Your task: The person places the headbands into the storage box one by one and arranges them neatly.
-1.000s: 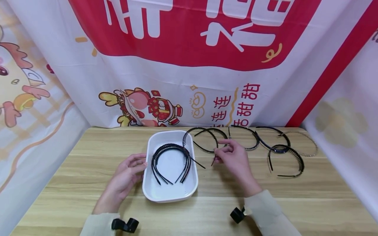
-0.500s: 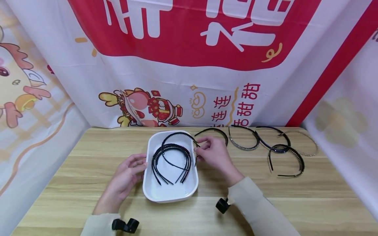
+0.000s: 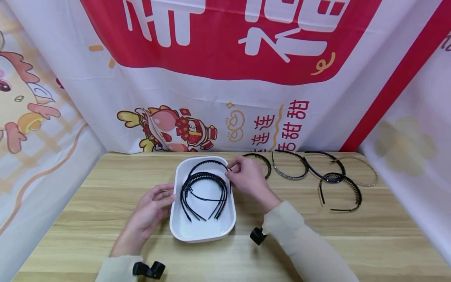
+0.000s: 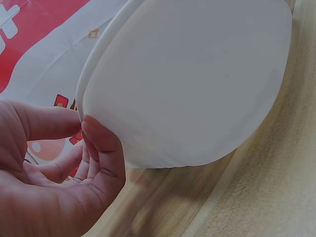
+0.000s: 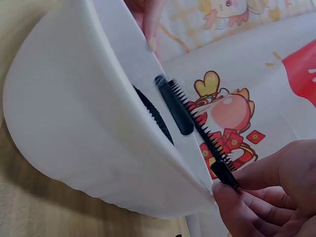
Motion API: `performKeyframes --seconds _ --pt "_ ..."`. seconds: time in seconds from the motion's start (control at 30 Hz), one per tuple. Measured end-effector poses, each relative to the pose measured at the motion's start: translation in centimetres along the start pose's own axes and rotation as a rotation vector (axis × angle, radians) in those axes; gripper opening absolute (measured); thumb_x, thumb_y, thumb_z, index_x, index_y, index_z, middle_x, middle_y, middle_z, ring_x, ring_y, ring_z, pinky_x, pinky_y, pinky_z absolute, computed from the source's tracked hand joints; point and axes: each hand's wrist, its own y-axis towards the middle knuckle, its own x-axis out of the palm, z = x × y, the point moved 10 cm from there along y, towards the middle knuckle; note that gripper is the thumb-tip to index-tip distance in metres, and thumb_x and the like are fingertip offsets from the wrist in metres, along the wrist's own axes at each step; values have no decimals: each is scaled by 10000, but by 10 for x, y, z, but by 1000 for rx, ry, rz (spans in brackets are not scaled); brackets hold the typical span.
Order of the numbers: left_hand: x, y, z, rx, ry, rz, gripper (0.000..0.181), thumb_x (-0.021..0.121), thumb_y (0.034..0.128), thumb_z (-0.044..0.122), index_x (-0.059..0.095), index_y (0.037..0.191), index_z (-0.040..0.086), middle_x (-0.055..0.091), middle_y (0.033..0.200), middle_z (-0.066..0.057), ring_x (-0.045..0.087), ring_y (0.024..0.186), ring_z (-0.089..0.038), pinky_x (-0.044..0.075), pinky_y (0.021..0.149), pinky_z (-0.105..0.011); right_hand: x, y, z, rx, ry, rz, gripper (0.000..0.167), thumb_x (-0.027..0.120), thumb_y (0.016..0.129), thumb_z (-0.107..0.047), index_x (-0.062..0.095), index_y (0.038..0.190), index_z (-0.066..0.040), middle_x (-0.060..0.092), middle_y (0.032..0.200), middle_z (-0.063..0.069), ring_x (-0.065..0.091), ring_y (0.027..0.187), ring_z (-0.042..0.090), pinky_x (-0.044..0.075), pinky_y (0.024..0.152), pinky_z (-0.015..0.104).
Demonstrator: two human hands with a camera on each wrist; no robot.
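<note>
A white basin (image 3: 197, 231) holds several black toothed headbands (image 3: 205, 175) lying in a bunch. My left hand (image 3: 149, 209) grips its left rim, with thumb and finger pinching the edge in the left wrist view (image 4: 74, 163). At the right rim my right hand (image 3: 248, 178) pinches the end of another black headband (image 3: 208, 161), which hangs over the basin's back part, above the bunch. In the right wrist view, the fingertips hold that headband (image 5: 210, 140) just beside the rim.
Right of the basin, near the back edge of the wooden table (image 3: 282, 254), lie a black headband (image 3: 262, 157), one with a glittery band (image 3: 290, 177), a dark one (image 3: 336, 178), a toothed one (image 3: 357, 192) and a thin pale one (image 3: 373, 172). A printed cloth (image 3: 197, 90) hangs behind.
My right hand has moved left to the basin's right rim, bringing the pinched headband from beside the basin to over it. The left hand keeps its place on the rim.
</note>
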Motion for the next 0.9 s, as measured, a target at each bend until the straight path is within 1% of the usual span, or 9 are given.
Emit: performKeyframes --seconds 0.07,0.13,0.27,0.37,0.53,0.7,0.9 --pt "0 0 0 1 -1 0 518 656 1033 64 464 1512 23 678 1175 62 672 1075 -116 598 937 -296 4 2 -5 -16 -37 -22 158 782 934 -83 755 1090 -71 772 838 55 742 682 217 580 578 262" --pt "0 0 0 3 -3 -2 519 656 1032 62 462 1512 22 676 1177 60 673 1076 -118 598 939 -296 7 4 -10 -35 -99 -38 161 787 928 -93 757 1085 -75 763 856 59 700 687 160 572 599 260" --pt "0 0 0 4 -5 -4 519 655 1033 60 462 1513 22 680 1178 55 678 1075 -123 598 940 -302 13 8 -19 -69 -234 -49 155 803 914 -127 763 1062 -101 751 875 44 675 749 149 577 650 264" --pt "0 0 0 5 -3 -4 512 652 1036 60 464 1511 24 683 1176 60 678 1074 -121 598 935 -302 17 9 -23 -79 -306 -53 144 804 910 -136 762 1046 -112 752 873 31 680 766 149 579 665 265" --pt "0 0 1 6 -3 -6 512 648 1040 63 458 1515 23 680 1179 61 676 1073 -115 598 933 -298 19 11 -23 -76 -342 -39 132 801 895 -120 766 1022 -120 756 855 19 676 754 138 570 672 277" --pt "-1 0 1 3 1 -2 524 646 1042 67 447 1525 26 675 1185 63 678 1069 -108 599 931 -290 23 10 -23 -83 -386 -29 116 792 883 -133 767 996 -143 741 840 -3 665 768 145 558 692 314" --pt "0 0 0 7 1 -3 515 653 1039 64 460 1514 21 685 1158 56 683 1052 -116 602 917 -295 30 9 -21 -92 -453 -34 75 804 868 -165 750 920 -163 732 867 4 668 851 205 568 741 364"
